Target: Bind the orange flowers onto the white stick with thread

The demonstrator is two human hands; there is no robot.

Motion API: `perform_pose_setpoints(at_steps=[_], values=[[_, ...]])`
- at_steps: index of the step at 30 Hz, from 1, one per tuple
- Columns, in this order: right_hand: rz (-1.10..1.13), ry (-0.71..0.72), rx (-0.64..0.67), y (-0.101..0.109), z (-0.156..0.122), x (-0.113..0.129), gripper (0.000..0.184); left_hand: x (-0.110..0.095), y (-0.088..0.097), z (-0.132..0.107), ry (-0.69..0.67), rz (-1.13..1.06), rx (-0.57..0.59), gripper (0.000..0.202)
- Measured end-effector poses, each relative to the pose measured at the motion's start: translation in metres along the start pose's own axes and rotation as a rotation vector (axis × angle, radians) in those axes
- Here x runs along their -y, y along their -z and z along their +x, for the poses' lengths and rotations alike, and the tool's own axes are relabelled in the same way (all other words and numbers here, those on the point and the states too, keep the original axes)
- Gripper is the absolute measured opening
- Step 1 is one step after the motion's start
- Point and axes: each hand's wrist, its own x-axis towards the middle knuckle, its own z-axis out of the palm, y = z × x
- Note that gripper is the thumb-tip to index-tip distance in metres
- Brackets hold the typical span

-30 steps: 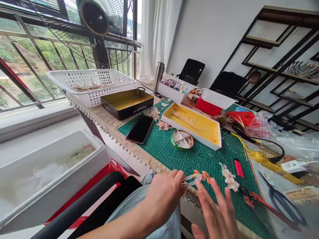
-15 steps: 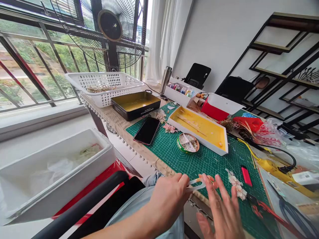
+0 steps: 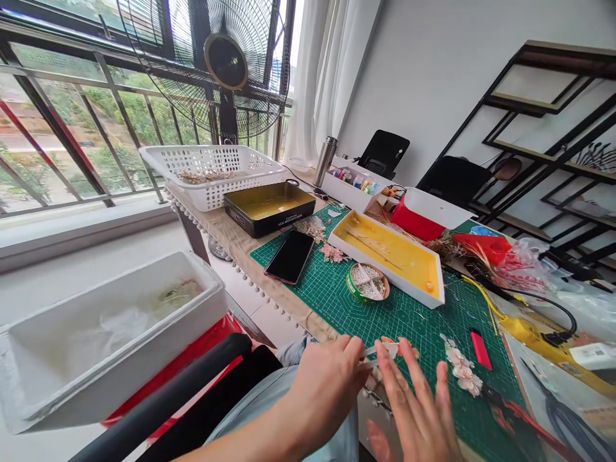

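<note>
My left hand (image 3: 325,388) is closed in a fist around a whitish, translucent narrow band (image 3: 369,364), whose two strands stick out to the right. What kind of thing the band is I cannot tell. At its far end, orange petal-like pieces (image 3: 412,351) show behind the fingers of my right hand (image 3: 416,407). That hand is spread, with its index fingertip at the end of the band; whether it touches is unclear. Right of it, a spray of pale pink flowers (image 3: 462,371) lies on the green cutting mat (image 3: 332,308).
Beyond my hands are a round divided box of beads (image 3: 366,300), a white tray with a yellow inside (image 3: 437,295), a phone (image 3: 289,258) and a black tin (image 3: 269,226). Pliers (image 3: 529,420) and a pink lighter (image 3: 480,350) lie right; a white foam box (image 3: 144,366) stands left.
My right hand has shifted slightly left along the band, its fingers spread a little wider. My left hand keeps its grip. The whole view has tilted slightly.
</note>
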Motion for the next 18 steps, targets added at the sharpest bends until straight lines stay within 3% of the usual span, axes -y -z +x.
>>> perform_pose_setpoints(at_steps=[5, 11, 15, 18], values=[[0.014, -0.071, -0.216, 0.000, 0.005, -0.005, 0.071, 0.006, 0.001, 0.002, 0.024, -0.012, -0.024, 0.005], [-0.002, 0.052, -0.013, -0.004, 0.024, 0.005, 0.076, 0.012, 0.005, 0.006, 0.034, -0.029, -0.029, 0.004], [0.069, 0.120, -0.054, -0.017, 0.022, -0.005, 0.078, 0.021, 0.010, 0.008, 0.074, -0.124, -0.040, 0.006], [0.108, 0.066, -0.111, -0.028, 0.009, -0.020, 0.070, 0.031, 0.017, 0.011, 0.141, -0.396, -0.050, 0.016]])
